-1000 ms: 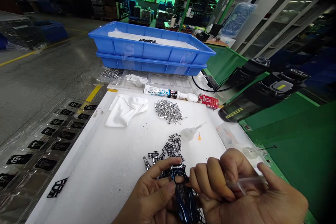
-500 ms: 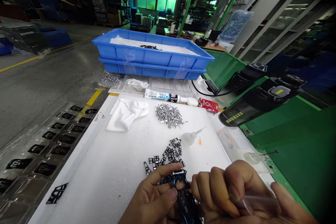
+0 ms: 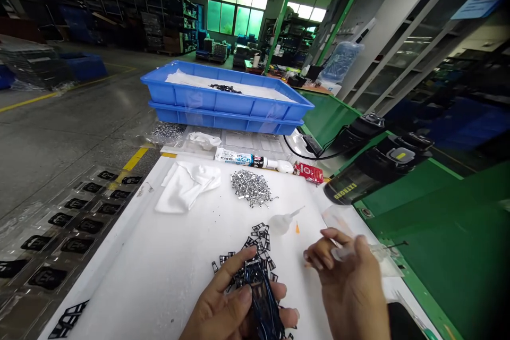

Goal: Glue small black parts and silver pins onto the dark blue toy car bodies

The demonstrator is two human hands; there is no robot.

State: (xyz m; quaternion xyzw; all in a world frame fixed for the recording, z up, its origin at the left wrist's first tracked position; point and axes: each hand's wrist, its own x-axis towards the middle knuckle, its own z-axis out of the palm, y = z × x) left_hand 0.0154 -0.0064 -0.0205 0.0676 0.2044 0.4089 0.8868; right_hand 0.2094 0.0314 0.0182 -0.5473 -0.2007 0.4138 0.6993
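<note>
My left hand point(image 3: 227, 303) grips a glossy dark blue openwork shell point(image 3: 258, 292) at the bottom of the view, its lower end out of frame. Small black frame-shaped parts point(image 3: 258, 241) lie heaped just above it on the white work surface point(image 3: 151, 276), touching my fingers. My right hand point(image 3: 346, 276) is apart from the shell, to its right, pinching a clear plastic syringe point(image 3: 350, 251) between thumb and fingers. Nearest that hand stand a small squeeze bottle point(image 3: 281, 224) and an orange nozzle tip point(image 3: 297, 228). Farther up lies a heap of silver metal pieces point(image 3: 251, 188).
A white cloth point(image 3: 187, 186), a glue tube point(image 3: 243, 159) and a red packet point(image 3: 308, 172) lie along the far end of the surface. Beyond stand stacked blue trays point(image 3: 227, 101). Clear trays of black parts point(image 3: 75, 228) lie left; a black device point(image 3: 374, 170) sits on the green bench right.
My right hand has moved right, away from the blue shell, with the syringe still in it. The view has tilted up, so the hands sit lower in the frame.
</note>
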